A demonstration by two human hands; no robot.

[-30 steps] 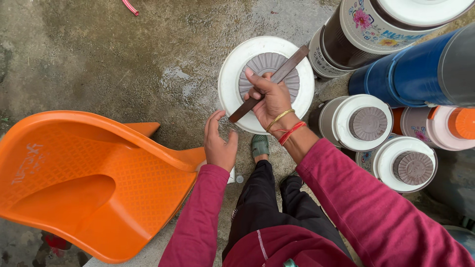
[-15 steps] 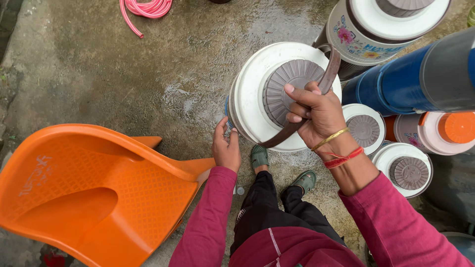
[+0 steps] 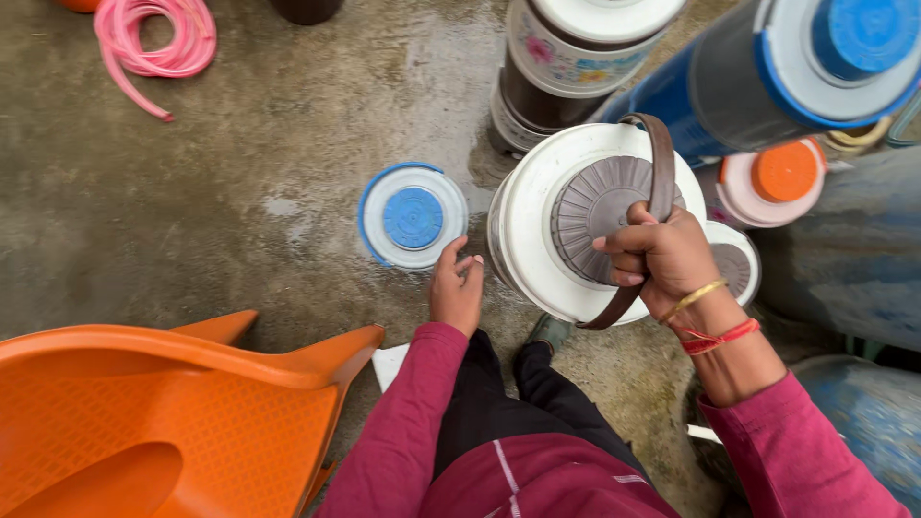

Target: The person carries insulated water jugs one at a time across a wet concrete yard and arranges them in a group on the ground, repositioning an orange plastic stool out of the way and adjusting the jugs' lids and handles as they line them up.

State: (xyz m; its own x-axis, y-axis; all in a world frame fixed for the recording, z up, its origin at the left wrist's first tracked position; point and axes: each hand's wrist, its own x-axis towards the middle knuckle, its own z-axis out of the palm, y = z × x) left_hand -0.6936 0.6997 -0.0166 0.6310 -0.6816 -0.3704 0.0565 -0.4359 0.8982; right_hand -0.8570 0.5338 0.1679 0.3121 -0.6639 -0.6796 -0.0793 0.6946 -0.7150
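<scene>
My right hand (image 3: 662, 254) grips the brown strap handle (image 3: 660, 173) of a white water jug with a brown ribbed lid (image 3: 595, 206), holding it up off the floor. My left hand (image 3: 456, 288) rests against the jug's left side, fingers loosely apart. Just left of that hand a smaller jug with a white and blue lid (image 3: 413, 217) stands on the wet concrete floor (image 3: 240, 192).
An orange plastic chair (image 3: 163, 412) fills the lower left. More jugs stand at the right: a flowered brown one (image 3: 566, 58), a large blue one (image 3: 767, 77), an orange-lidded one (image 3: 782, 177). A pink hose (image 3: 153, 43) lies coiled at the top left.
My right hand has lifted the white jug by its strap, nearer to the camera. The view has shifted, showing the blue-lidded jug and more of the pink hose.
</scene>
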